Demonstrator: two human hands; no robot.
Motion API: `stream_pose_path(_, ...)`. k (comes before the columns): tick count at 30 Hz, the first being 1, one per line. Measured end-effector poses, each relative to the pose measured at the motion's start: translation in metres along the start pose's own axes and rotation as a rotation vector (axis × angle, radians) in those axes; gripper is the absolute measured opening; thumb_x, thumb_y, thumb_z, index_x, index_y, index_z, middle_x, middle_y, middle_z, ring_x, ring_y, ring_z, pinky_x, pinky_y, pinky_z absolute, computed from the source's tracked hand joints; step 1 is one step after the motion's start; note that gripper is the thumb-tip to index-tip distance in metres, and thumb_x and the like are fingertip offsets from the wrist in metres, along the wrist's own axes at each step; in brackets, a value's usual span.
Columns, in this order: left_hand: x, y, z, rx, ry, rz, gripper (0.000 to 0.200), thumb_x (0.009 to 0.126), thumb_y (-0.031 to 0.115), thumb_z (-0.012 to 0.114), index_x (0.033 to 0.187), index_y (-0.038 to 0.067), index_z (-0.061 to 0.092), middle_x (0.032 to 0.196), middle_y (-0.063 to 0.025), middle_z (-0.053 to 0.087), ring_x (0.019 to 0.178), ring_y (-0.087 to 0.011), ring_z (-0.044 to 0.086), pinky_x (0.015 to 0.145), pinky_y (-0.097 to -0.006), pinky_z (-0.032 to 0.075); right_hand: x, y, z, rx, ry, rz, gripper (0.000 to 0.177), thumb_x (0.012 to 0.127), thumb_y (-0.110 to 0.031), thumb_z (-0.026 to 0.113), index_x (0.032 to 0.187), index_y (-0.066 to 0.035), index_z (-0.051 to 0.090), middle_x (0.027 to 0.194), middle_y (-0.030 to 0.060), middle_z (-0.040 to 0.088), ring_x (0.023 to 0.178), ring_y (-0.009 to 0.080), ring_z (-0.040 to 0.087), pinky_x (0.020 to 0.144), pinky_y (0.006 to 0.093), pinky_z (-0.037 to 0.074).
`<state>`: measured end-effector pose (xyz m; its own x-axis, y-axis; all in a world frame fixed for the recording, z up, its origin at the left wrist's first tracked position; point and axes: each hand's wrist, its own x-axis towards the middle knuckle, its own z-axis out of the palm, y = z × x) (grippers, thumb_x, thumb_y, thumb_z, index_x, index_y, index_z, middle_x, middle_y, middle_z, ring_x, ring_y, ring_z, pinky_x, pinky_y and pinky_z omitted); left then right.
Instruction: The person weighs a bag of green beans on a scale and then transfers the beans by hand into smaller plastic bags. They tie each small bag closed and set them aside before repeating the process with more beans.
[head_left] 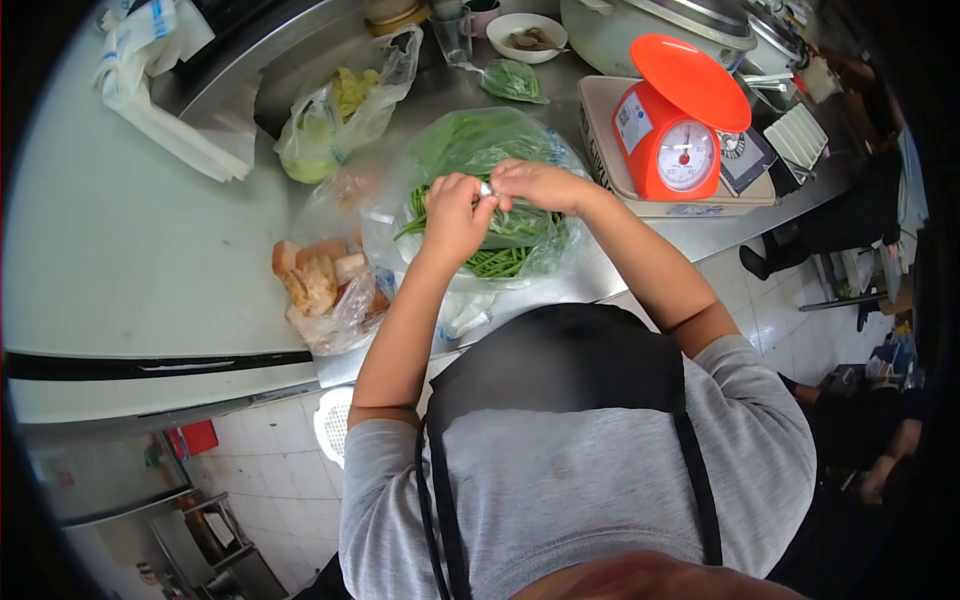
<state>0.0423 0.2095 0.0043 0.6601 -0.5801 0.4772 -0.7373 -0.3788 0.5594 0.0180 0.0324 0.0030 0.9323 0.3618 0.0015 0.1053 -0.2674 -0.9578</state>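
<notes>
A large clear plastic bag [470,135] full of green vegetables lies on the steel counter, with long green beans [498,263] showing at its near side. Above it my left hand [458,215] is closed, fingers pinching a small white piece [486,189] from the left. From the right, my right hand [540,187] pinches at the same white piece, its fingertips nearly touching those of my left hand. What the white piece is cannot be made out. Both hands hide part of the beans and the bag.
An orange scale [665,150] stands right of the bag. Bags with bread-like pieces [320,280] and leafy greens [350,95] lie left. Behind are a white bowl [526,38], a small green bag [512,80] and a large pot [640,35]. Other people are at the far right.
</notes>
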Motion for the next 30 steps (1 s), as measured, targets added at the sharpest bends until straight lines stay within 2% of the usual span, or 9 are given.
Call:
stream_pose_path(3, -0.001, -0.002, 0.009, 0.085, 0.063, 0.090, 0.013, 0.069, 0.010, 0.059, 0.071, 0.003, 0.049, 0.075, -0.0111, 0.049, 0.074, -0.0282, 0.044, 0.068, -0.0364, 0.035, 0.001, 0.015, 0.004, 0.168, 0.118, 0.006, 0.016, 0.081, -0.021, 0.053, 0.083, -0.006, 0.056, 0.103, 0.0035, 0.046, 0.098, 0.0133, 0.043, 0.088, 0.0269, 0.032)
stream_pose_path(6, 0.000, -0.003, 0.010, 0.025, 0.031, 0.134, 0.013, 0.070, 0.010, 0.058, 0.073, 0.003, 0.048, 0.077, -0.0112, 0.049, 0.076, -0.0283, 0.044, 0.069, -0.0359, 0.036, 0.004, 0.029, 0.010, 0.272, -0.002, -0.095, 0.016, 0.079, -0.019, 0.056, 0.090, -0.008, 0.053, 0.104, 0.0023, 0.046, 0.101, 0.0127, 0.041, 0.089, 0.0284, 0.031)
stream_pose_path(9, -0.001, -0.002, 0.009, -0.042, -0.014, 0.145, 0.014, 0.069, 0.010, 0.059, 0.075, 0.003, 0.048, 0.078, -0.0114, 0.049, 0.078, -0.0285, 0.045, 0.070, -0.0365, 0.036, 0.003, 0.033, 0.013, 0.409, -0.012, -0.098, 0.017, 0.076, -0.018, 0.060, 0.088, -0.009, 0.052, 0.106, 0.0025, 0.046, 0.101, 0.0131, 0.041, 0.089, 0.0283, 0.031)
stream_pose_path(11, -0.002, 0.000, 0.004, -0.069, -0.061, 0.130, 0.017, 0.068, 0.011, 0.059, 0.079, 0.002, 0.050, 0.081, -0.0121, 0.050, 0.080, -0.0297, 0.045, 0.073, -0.0382, 0.037, 0.000, 0.029, 0.020, 0.522, 0.006, -0.106, 0.015, 0.077, -0.015, 0.059, 0.088, -0.009, 0.051, 0.099, 0.0011, 0.049, 0.094, 0.0109, 0.044, 0.085, 0.0261, 0.034)
stream_pose_path(16, -0.008, -0.002, -0.002, -0.123, -0.066, 0.118, 0.016, 0.065, 0.007, 0.058, 0.078, 0.002, 0.049, 0.081, -0.0112, 0.049, 0.079, -0.0291, 0.045, 0.072, -0.0375, 0.037, 0.000, 0.025, 0.035, 0.752, -0.031, -0.031, 0.014, 0.076, -0.013, 0.059, 0.084, -0.011, 0.048, 0.093, -0.0011, 0.050, 0.089, 0.0088, 0.045, 0.080, 0.0230, 0.036)
stream_pose_path(20, -0.016, 0.000, -0.001, -0.075, 0.090, 0.124, 0.015, 0.064, 0.005, 0.056, 0.077, 0.002, 0.048, 0.081, -0.0113, 0.049, 0.079, -0.0286, 0.045, 0.072, -0.0367, 0.037, 0.007, 0.028, 0.041, 0.764, -0.065, -0.032, 0.011, 0.077, -0.011, 0.057, 0.083, -0.011, 0.047, 0.090, -0.0018, 0.049, 0.085, 0.0082, 0.045, 0.077, 0.0222, 0.036)
stream_pose_path(22, -0.022, 0.000, -0.001, -0.042, 0.156, 0.060, 0.013, 0.065, 0.005, 0.055, 0.077, 0.002, 0.049, 0.080, -0.0116, 0.049, 0.079, -0.0284, 0.045, 0.072, -0.0362, 0.037, 0.012, 0.027, 0.045, 0.748, -0.046, -0.061, 0.010, 0.077, -0.010, 0.056, 0.082, -0.011, 0.047, 0.088, -0.0024, 0.048, 0.083, 0.0079, 0.044, 0.076, 0.0218, 0.036)
stream_pose_path(28, -0.030, 0.001, -0.005, -0.108, 0.285, -0.138, 0.009, 0.069, 0.004, 0.053, 0.077, 0.002, 0.049, 0.076, -0.0121, 0.052, 0.074, -0.0281, 0.049, 0.070, -0.0360, 0.039, 0.018, 0.016, 0.051, 0.557, 0.029, -0.075, 0.010, 0.076, -0.012, 0.057, 0.081, -0.010, 0.048, 0.088, -0.0016, 0.046, 0.086, 0.0092, 0.043, 0.079, 0.0229, 0.034)
stream_pose_path(30, -0.032, 0.001, -0.003, -0.142, 0.350, -0.225, 0.007, 0.072, 0.004, 0.052, 0.078, 0.002, 0.049, 0.075, -0.0118, 0.053, 0.071, -0.0259, 0.050, 0.067, -0.0342, 0.040, 0.020, 0.016, 0.056, 0.362, 0.063, -0.155, 0.011, 0.075, -0.013, 0.057, 0.082, -0.009, 0.049, 0.089, 0.0002, 0.045, 0.088, 0.0107, 0.042, 0.080, 0.0240, 0.034)
